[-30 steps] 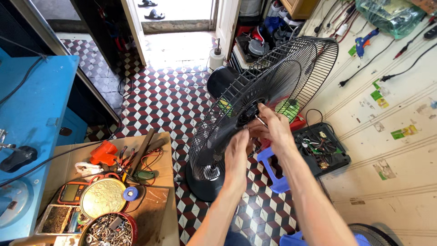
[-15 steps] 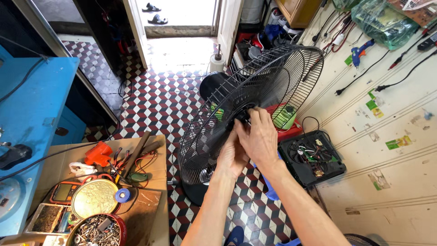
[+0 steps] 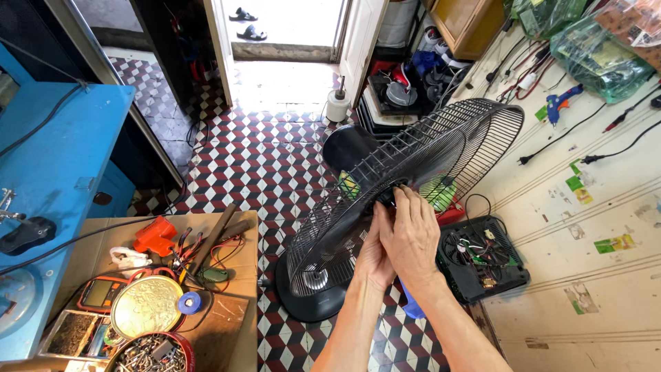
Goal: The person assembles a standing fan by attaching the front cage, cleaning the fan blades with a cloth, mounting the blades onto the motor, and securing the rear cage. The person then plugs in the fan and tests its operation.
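A black pedestal fan stands on the tiled floor with its round wire rear grille tilted toward me and its motor housing behind. Both hands meet at the grille's centre hub. My right hand lies over the hub with fingers curled onto it. My left hand sits just below and left, partly covered by the right, fingers pressed against the hub. What the fingers grip is hidden. The fan's round base rests on the floor beneath.
A low wooden table at the left holds pliers, a multimeter, a gold tin lid and a tin of screws. An opened black electronic unit lies to the right. Blue cabinet at far left; open doorway ahead.
Both hands have closed in together onto the fan's centre hub, and the view has shifted so the fan sits more to the right.
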